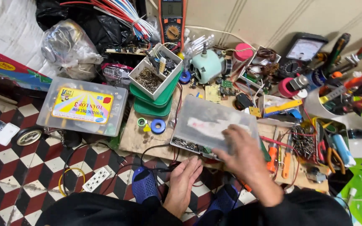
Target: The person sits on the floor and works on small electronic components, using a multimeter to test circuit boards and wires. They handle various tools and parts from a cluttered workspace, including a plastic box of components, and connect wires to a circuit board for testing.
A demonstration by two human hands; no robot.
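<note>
My right hand (244,152) rests on the near right corner of a clear plastic parts box (206,121) with its lid closed, lying on a wooden board (137,140). Small components show through the box's near side. My left hand (185,178) hovers palm-up and open just below the box's front edge, holding nothing. Black wires run under it. My feet in blue slippers (144,184) sit on the checkered floor below.
A larger clear box with a yellow label (82,106) lies at left. A white tray of parts (156,71) sits on green lids. Screwdrivers and pliers (281,159) lie at right. Multimeters, tape rolls, a mint-green device (206,65) and a power strip (96,179) surround the board.
</note>
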